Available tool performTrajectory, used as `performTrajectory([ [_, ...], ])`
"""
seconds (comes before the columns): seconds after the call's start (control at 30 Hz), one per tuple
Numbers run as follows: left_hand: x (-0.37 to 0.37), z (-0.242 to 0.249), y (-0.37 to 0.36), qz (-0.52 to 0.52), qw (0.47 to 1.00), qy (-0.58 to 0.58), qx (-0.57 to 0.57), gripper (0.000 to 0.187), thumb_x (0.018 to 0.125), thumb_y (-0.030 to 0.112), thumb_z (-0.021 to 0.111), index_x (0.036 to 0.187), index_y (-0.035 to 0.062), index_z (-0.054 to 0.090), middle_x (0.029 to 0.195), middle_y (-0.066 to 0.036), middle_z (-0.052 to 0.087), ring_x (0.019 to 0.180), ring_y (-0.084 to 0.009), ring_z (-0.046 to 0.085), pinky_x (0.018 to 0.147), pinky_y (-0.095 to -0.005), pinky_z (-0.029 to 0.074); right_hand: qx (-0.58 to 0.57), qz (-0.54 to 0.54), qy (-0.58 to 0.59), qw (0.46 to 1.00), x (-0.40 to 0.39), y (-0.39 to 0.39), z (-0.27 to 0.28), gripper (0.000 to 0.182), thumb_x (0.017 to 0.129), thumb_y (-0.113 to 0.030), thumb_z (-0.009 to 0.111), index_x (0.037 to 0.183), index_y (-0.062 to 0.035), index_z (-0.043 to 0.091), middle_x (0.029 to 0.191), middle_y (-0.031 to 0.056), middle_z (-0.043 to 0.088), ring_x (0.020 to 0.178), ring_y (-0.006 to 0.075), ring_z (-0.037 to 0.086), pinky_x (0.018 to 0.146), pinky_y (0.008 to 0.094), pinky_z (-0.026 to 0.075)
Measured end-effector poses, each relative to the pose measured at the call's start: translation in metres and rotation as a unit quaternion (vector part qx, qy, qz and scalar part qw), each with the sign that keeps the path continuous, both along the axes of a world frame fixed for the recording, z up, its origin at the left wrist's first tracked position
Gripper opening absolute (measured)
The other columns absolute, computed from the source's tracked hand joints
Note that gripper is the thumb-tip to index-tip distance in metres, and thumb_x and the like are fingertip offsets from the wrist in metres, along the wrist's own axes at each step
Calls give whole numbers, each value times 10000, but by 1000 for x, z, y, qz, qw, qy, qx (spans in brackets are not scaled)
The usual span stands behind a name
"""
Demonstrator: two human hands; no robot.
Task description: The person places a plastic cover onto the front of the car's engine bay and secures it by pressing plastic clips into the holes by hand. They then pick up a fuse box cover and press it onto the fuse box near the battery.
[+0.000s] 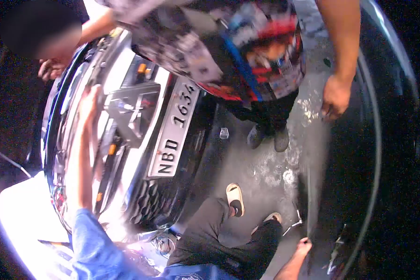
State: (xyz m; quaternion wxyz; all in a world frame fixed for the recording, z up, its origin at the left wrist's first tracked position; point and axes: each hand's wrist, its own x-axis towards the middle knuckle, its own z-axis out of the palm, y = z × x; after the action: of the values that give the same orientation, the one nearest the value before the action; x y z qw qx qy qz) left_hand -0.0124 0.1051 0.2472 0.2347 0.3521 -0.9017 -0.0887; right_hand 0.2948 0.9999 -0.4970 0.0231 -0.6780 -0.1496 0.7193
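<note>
My left hand (90, 97) reaches along the front of a car and touches the upper edge of its grille panel (128, 109). Glare and blur hide how its fingers are set. A number plate (172, 128) is fixed on the bumper beside the panel. My right hand (304, 246) is low at the right, away from the car, with its fingers curled closed. What it holds, if anything, I cannot make out. Close to it, a thin, bent, light-coloured piece (294, 223) shows against the dark ground.
Another person in a patterned shirt (270, 51) stands by the bumper, one hand (338, 97) hanging down and the other (53, 69) near the car's top edge. A lit headlamp area glares at lower left. A small clear cup-like object (224, 133) lies on the wet-looking ground (261, 163).
</note>
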Motion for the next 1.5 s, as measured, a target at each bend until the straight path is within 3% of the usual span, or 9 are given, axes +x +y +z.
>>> performTrajectory([
  [0.17,32,-19,71,-79,983,13,-165,526,1008,256,576,1481,49,477,1433,-198,572,1321,-343,550,1108,-401,424,-171,150,75,971,39,-34,47,109,860,-81,593,960,-46,563,789,87,629,602,206,627,550,345,606],
  [0.23,66,39,218,-3,994,3,113,629,969,298,622,1490,-5,443,1413,-248,569,1316,-360,548,1099,-427,422,-187,186,1,965,20,-58,110,136,882,-95,596,999,-49,543,760,72,610,590,201,616,525,329,579],
  [0.27,81,-72,132,61,991,94,73,659,946,290,643,1502,2,437,1388,-261,589,1303,-371,561,1093,-446,425,-179,178,-11,968,13,-70,121,122,904,-99,588,1004,-56,533,744,57,596,583,191,605,516,315,567],
  [0.37,166,-77,228,-40,955,58,287,735,956,382,627,1544,16,380,1516,-220,476,1386,-345,479,1138,-457,386,-145,152,-45,977,-14,-100,200,66,990,-131,556,962,-83,521,703,16,548,550,162,565,504,270,547],
  [0.47,231,-67,297,32,787,72,612,845,949,498,634,1603,95,284,1635,-158,331,1486,-306,347,1160,-516,330,-139,251,-74,955,-53,-143,330,144,1034,-166,530,920,-78,537,706,15,536,528,149,545,492,250,542],
  [0.57,269,-27,322,15,703,132,699,957,923,513,662,1635,113,165,1677,-184,218,1520,-312,280,1179,-532,298,-160,342,-70,923,-70,-168,387,176,1008,-149,552,848,-74,560,676,26,548,516,161,558,476,256,534],
  [0.7,310,21,295,-60,679,243,690,1184,864,361,802,1619,4,-37,1663,-315,96,1569,-406,81,1245,-489,202,-256,432,-38,864,-66,-230,414,132,955,-163,585,869,-64,601,658,34,554,521,133,551,460,219,468],
  [1.07,405,107,233,-111,852,242,452,1103,848,166,769,1580,-92,-15,1599,-289,271,1529,-333,238,1231,-385,218,-369,472,-6,801,1,-349,513,155,1003,-115,538,1019,-10,650,774,78,640,588,175,586,490,228,514],
  [1.5,405,243,197,-254,790,329,451,934,769,-8,523,1620,-16,139,1540,-143,409,1308,-199,491,1062,-299,426,-544,407,216,701,27,-480,574,263,1042,-256,590,1157,-26,648,1059,129,736,821,264,715,675,327,645],
])
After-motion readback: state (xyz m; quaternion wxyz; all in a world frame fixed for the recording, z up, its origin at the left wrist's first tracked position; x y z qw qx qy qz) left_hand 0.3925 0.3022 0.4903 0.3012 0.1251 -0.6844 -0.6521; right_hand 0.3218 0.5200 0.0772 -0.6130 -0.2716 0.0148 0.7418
